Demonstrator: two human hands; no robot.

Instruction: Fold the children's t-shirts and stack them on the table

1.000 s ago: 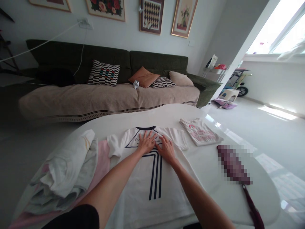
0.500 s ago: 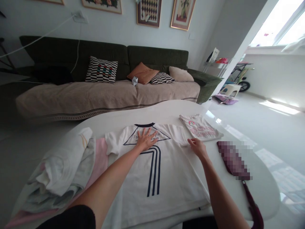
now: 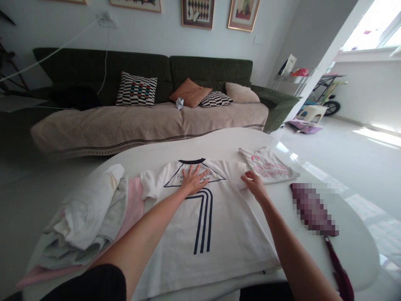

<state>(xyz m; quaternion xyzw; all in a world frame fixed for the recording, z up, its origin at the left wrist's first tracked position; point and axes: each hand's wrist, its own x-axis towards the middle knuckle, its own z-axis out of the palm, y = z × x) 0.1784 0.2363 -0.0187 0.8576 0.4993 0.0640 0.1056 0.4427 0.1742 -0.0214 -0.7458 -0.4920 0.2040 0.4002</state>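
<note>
A white T-shirt (image 3: pixel 228 225) with a large dark 7 and a dark collar lies spread on the white table (image 3: pixel 216 140), sleeves out to the sides. Across the lettering near the collar, my left hand (image 3: pixel 193 180) lies flat with fingers spread. At the edge of the right sleeve, my right hand (image 3: pixel 254 184) has its fingers curled together on the cloth. A folded white shirt (image 3: pixel 271 164) with a pink print lies just beyond my right hand. Left of the T-shirt is a loose pile of white and grey clothes (image 3: pixel 84 213) on a pink garment (image 3: pixel 135 194).
On the table's right side lies a dark purple item (image 3: pixel 313 209), partly blurred out, with a dark red strap-like piece (image 3: pixel 336 261) below it. Behind the table stands a green sofa (image 3: pixel 209 71) with cushions and a beige cover (image 3: pixel 150 123).
The view has shifted slightly. My right hand has moved a little up and left, onto the right sleeve's edge. My left hand stays flat on the T-shirt.
</note>
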